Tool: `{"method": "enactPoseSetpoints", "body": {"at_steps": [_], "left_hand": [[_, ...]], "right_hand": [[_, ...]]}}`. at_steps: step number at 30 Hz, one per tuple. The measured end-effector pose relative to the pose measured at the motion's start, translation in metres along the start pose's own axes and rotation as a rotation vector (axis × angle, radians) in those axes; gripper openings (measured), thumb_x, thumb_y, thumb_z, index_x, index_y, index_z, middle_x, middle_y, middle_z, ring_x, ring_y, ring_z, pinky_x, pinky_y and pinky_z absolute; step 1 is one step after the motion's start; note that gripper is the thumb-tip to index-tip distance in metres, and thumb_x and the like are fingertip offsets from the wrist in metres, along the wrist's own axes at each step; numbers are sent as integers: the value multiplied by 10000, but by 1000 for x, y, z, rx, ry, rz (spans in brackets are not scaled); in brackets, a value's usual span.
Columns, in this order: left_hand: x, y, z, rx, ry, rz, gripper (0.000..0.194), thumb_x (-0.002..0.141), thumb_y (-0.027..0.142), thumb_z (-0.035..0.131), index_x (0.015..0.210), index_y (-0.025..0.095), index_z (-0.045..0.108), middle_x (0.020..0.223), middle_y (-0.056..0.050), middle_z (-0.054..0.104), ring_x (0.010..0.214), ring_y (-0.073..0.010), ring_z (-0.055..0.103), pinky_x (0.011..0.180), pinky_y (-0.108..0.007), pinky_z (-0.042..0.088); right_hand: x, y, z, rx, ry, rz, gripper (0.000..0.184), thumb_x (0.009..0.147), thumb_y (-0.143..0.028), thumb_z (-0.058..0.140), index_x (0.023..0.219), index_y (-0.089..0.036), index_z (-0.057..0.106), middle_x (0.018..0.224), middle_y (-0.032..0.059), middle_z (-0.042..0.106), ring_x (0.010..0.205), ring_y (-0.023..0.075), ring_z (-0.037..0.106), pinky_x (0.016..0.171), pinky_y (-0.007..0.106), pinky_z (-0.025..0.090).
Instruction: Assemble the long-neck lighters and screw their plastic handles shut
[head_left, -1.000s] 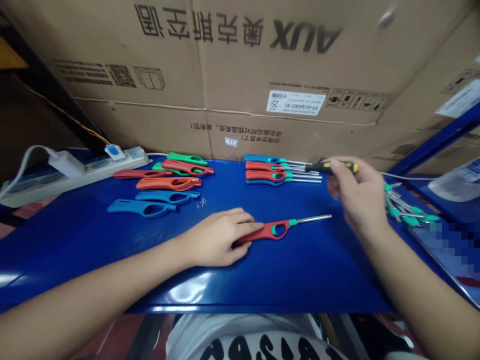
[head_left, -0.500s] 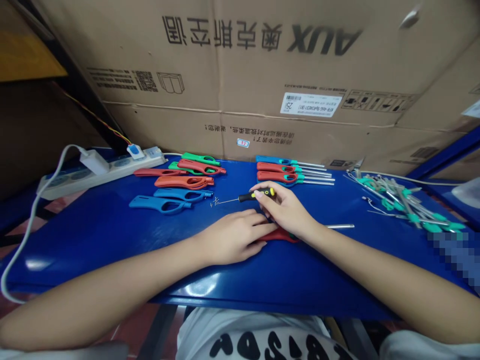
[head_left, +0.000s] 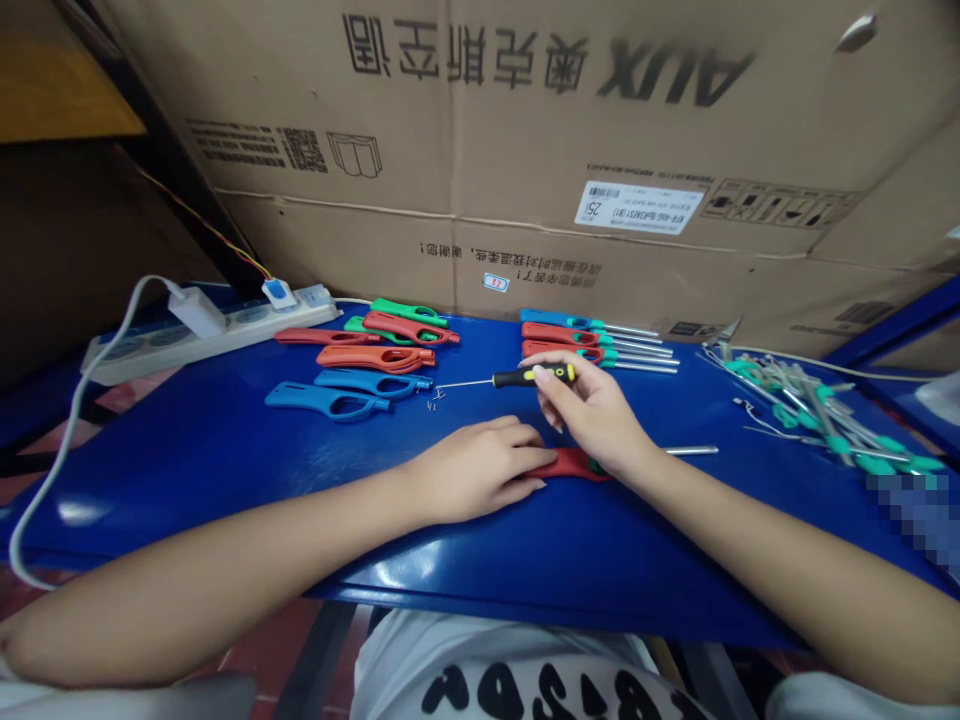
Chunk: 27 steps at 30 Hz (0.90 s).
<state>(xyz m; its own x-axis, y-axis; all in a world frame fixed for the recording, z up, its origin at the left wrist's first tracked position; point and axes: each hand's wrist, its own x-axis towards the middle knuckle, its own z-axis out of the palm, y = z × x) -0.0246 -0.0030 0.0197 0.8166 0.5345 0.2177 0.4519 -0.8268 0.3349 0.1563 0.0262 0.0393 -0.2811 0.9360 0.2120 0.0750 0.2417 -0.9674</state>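
My left hand (head_left: pixel 480 465) lies on the blue table (head_left: pixel 225 470), fingers curled over the handle of a red lighter (head_left: pixel 571 464) whose metal tube (head_left: pixel 690 450) sticks out to the right. My right hand (head_left: pixel 592 410) crosses above that lighter and pinches a small screwdriver (head_left: pixel 525 378) with a black and yellow handle. The screwdriver's thin shaft points left, its tip close to a few tiny screws (head_left: pixel 435 399) lying on the table.
Several loose lighter shells (head_left: pixel 360 355) in red, blue and green lie at the left. A stack of assembled lighters (head_left: pixel 592 340) sits behind my right hand. Metal tubes with green ends (head_left: pixel 810 410) are heaped at the right. A power strip (head_left: pixel 202 325) and large cardboard boxes (head_left: pixel 525 150) stand behind.
My right hand carried the screwdriver from the back right over to the middle, crossing above the red lighter. The shaft tip now points at the screws. My left hand stayed on the lighter.
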Motion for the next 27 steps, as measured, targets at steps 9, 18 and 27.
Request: {"method": "enactPoseSetpoints", "body": {"at_steps": [9,18,27], "left_hand": [[4,6,-9,-448,233,-166,295,962,285,631,1224,176,711,1158,-90,726,1050,-211,665,951,-350,514],[14,-7,-15,-1396,445,-624,250,980,322,618,1070,149,775,1040,-90,787,935,-161,734,868,-257,568],[18,-11,-20,-1679,497,-864,221,1006,172,573,953,138,785,938,-72,798,749,-100,732,728,-187,596]], "right_hand": [[-15,-9,-38,262,286,51,236,834,-426,728,926,-213,686,572,-47,508,483,95,457,444,232,346],[-14,0,-63,449,362,53,132,819,-317,675,782,-196,640,499,-67,409,436,82,365,421,229,289],[-19,2,-59,436,362,30,103,831,-281,664,805,-188,702,484,-64,404,430,79,371,423,229,290]]}}
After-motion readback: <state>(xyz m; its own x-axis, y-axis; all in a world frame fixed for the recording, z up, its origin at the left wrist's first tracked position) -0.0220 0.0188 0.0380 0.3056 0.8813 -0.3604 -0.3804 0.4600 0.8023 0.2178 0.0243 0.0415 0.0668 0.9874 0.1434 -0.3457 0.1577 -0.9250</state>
